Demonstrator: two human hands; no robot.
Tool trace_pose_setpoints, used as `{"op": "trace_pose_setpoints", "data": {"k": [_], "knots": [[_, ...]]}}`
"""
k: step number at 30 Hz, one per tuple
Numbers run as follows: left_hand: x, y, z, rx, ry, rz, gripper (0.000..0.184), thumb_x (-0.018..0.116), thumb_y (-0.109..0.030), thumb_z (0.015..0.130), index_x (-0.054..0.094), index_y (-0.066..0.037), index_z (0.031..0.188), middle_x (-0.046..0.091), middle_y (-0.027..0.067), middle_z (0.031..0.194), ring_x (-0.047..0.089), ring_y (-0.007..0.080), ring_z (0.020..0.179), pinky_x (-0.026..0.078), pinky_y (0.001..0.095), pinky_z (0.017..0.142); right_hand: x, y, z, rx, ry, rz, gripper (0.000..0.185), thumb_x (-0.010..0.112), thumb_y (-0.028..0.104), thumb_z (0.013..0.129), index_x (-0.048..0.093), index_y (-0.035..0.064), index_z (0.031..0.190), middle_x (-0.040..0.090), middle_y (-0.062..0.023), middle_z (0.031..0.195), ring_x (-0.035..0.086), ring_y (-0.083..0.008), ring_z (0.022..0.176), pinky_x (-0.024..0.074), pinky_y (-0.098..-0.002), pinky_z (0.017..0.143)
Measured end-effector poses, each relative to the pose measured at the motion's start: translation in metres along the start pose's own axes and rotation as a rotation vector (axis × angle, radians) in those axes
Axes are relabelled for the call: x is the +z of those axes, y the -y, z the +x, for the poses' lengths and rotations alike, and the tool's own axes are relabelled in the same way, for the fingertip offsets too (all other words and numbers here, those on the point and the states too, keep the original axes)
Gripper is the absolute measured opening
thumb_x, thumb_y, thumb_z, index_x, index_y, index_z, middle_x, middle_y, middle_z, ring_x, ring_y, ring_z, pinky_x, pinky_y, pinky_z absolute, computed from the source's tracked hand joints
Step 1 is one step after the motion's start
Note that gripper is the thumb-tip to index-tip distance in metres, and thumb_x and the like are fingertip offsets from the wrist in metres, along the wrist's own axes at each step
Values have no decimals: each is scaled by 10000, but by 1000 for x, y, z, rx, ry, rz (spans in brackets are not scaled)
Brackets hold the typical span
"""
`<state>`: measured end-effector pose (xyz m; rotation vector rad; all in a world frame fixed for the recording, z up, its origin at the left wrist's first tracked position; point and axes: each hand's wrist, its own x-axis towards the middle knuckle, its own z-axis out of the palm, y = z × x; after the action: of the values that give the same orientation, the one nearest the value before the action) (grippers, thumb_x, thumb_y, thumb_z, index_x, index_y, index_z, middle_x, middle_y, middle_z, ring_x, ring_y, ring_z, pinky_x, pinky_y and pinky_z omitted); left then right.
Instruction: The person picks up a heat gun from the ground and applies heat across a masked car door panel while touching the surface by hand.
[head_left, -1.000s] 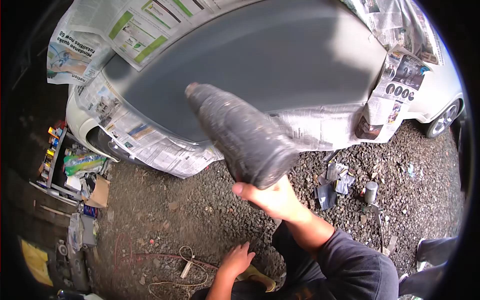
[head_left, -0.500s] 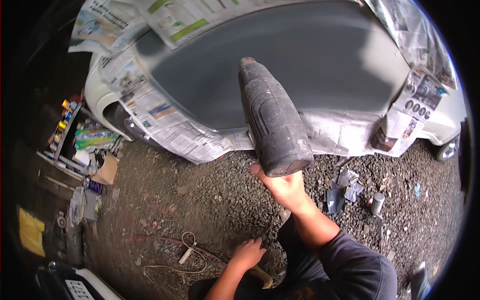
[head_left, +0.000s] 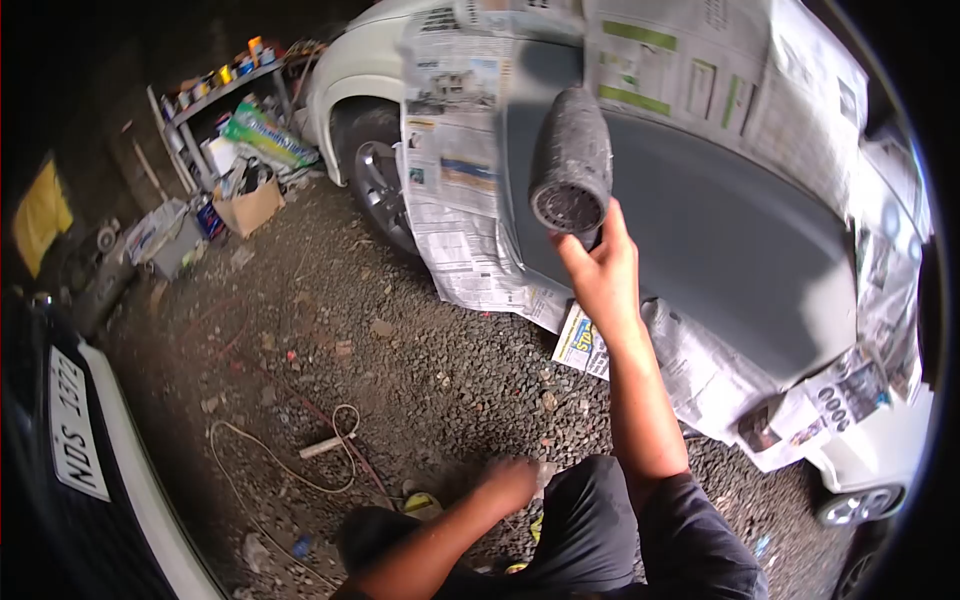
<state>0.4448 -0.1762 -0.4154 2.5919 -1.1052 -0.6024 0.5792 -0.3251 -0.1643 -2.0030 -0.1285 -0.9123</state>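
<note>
Since 0.5 s ago, the view has turned left and the black heat gun has come before the near end of the grey panel. Gripped in the right hand, it shows its vented rear; the nozzle is out of sight and the handle largely covered. Whether it touches the panel is unclear. Blur on the left hand, beside the dark trousers, means I cannot tell if it is open or closed, or holds the pale scrap alongside. Newspaper partly hides the wheel.
</note>
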Motion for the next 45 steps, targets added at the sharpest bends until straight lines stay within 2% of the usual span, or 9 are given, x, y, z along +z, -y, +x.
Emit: {"op": "trace_pose_setpoints", "data": {"k": [5,9,24,31,36,37,40,41,45], "knots": [[-3,3,4,-5,-62,-111,416,616,-344,898,593,-68,1209,671,169,1108,634,383,1052,506,518,871,16,3,18,-27,-12,-62,595,726,138,795,507,-33,1321,613,-89,773,484,-104,572,447,-264,569],[-13,10,9,-78,20,-83,391,612,-345,906,608,-65,1180,665,156,1133,635,371,1057,508,505,876,27,3,24,-53,-21,-65,621,731,160,801,489,-52,1333,601,-101,744,488,-109,571,453,-265,578],[-15,25,6,-46,26,-61,386,601,-352,920,601,-31,1135,657,182,1125,630,359,1078,505,496,900,32,3,29,-2,-27,-104,640,730,175,785,494,-64,1330,595,-100,711,511,-129,568,465,-275,596],[-22,20,4,-85,47,-60,384,611,-348,915,605,-38,1141,660,184,1122,626,364,1089,504,496,905,28,-11,21,-38,-82,-67,624,725,126,775,501,-60,1327,619,-135,790,530,-140,580,478,-296,593],[-25,18,4,-99,106,-45,383,615,-338,911,607,-31,1139,653,195,1144,624,375,1095,501,507,906,39,-40,-25,-80,58,-195,673,737,151,785,472,-10,1382,617,-270,1204,679,-356,865,543,-421,794],[-22,17,4,-90,98,-41,382,613,-333,911,605,-29,1143,652,197,1147,622,379,1097,499,512,910,43,-47,-38,-16,118,-222,684,744,158,784,464,6,1389,615,-243,1205,669,-389,942,542,-443,824],[-15,14,2,-64,97,-31,382,609,-324,912,599,-27,1151,651,200,1148,618,391,1100,490,524,920,48,-63,-74,128,292,-233,665,739,159,785,464,26,1376,617,-210,1145,654,-392,973,543,-451,813],[-17,9,-1,-57,101,-31,382,608,-323,913,597,-26,1153,651,199,1145,617,394,1101,486,527,923,55,-80,-87,30,262,-304,704,754,134,775,462,30,1407,608,-201,1214,651,-303,737,538,-404,703],[-11,-1,-6,-26,123,-30,393,598,-328,923,582,-33,1182,639,192,1149,602,391,1117,473,537,932,64,-134,-130,51,370,-437,663,741,198,792,467,76,1384,618,-190,1093,654,-388,890,541,-464,761]]}}
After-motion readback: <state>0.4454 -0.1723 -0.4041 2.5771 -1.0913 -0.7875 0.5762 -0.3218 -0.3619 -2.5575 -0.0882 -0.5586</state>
